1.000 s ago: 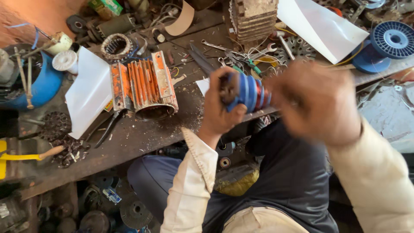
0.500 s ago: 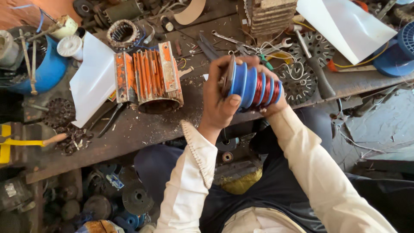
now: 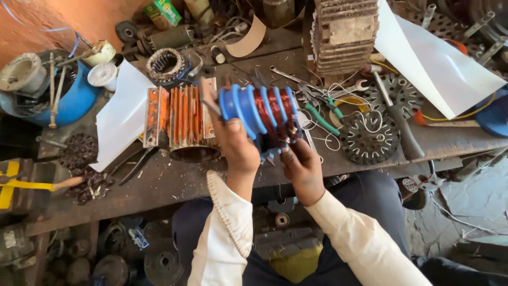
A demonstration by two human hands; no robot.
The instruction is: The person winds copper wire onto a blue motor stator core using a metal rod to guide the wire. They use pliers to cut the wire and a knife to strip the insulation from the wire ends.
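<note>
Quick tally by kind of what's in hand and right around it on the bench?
Blue winding former with copper coils: 1, held by the left hand and right hand
Orange finned motor housing: 1
White sheets: 2
Perforated round plates: 2
Green-handled pliers: 1
Total: 7

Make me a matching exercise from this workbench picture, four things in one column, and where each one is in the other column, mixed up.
Things:
1. blue winding former
2. orange finned motor housing
3. green-handled pliers
4. yellow-handled tool

Places:
A. far left edge of the bench
B. lying on the bench right of the hands
C. held up by the left hand and right hand
D. on the bench beside white paper

Pairs: 1-C, 2-D, 3-B, 4-A
</note>
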